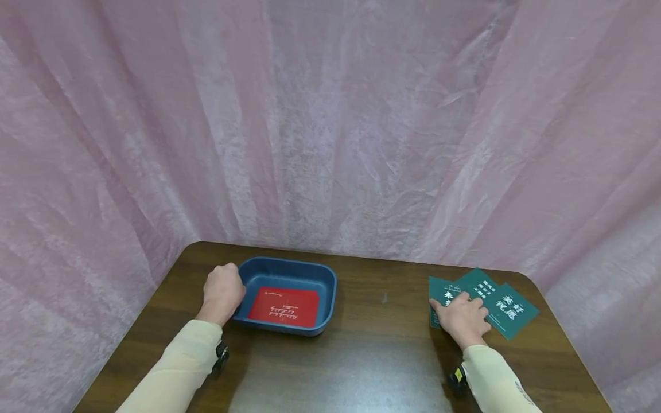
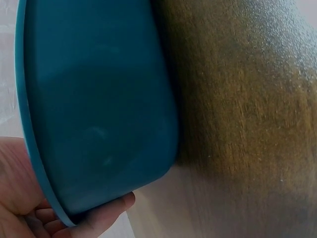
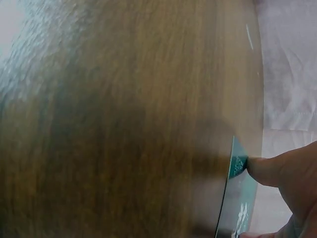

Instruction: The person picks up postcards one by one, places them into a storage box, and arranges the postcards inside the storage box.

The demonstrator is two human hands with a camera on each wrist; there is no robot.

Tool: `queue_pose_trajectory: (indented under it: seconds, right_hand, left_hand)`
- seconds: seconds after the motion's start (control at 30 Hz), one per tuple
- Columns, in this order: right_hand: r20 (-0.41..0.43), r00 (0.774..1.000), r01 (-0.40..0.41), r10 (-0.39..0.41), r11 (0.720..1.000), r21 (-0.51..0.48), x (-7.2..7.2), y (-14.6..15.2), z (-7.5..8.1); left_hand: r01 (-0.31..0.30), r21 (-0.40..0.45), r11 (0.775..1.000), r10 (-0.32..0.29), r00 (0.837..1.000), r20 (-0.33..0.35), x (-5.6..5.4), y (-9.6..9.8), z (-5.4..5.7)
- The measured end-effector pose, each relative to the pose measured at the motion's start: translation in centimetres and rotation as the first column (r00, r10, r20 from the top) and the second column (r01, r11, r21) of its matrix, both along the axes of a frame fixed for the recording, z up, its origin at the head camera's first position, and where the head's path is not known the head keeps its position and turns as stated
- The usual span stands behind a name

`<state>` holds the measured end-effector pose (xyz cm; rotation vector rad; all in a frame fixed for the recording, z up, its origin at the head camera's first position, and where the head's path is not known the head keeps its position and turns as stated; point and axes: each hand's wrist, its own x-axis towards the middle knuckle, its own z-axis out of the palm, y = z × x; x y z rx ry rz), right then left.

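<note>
At its left end, my left hand (image 1: 224, 293) grips the rim of a rectangular blue plastic tray (image 1: 289, 268). The left wrist view shows the thumb against the outside of the tray wall (image 2: 104, 119), with the other fingers curled at the rim. Inside the tray lies a red card (image 1: 283, 304) with white script. Over to the right, my right hand (image 1: 465, 320) rests with spread fingers on fanned, overlapping green cards (image 1: 511, 312) with white characters, partly covering them. In the right wrist view, its thumb touches the edge of a green card (image 3: 237, 161).
Everything lies on a dark brown wooden table (image 1: 382, 327) with rounded far corners. Pink velvety curtains (image 1: 330, 126) hang behind it and at both sides. A stretch of tabletop separates the tray from the green cards.
</note>
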<state>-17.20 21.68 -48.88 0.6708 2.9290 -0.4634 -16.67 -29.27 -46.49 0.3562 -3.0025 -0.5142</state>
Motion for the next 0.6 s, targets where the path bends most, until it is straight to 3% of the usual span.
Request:
queue_pose_trajectory:
  seconds: [0.27,0.6]
  right_hand:
    - [0.071,0.997,-0.017,0.018,1.000,-0.017,-0.2,-0.4,0.6]
    - [0.118,0.987,-0.099,0.111,0.990,-0.100,0.3,-0.8,1.9]
  left_hand:
    - [-0.001,-0.005,1.000,0.001,1.000,0.003,0.2,0.1,0.1]
    - [0.004,-0.005,1.000,-0.004,1.000,-0.001,0.1,0.1,0.0]
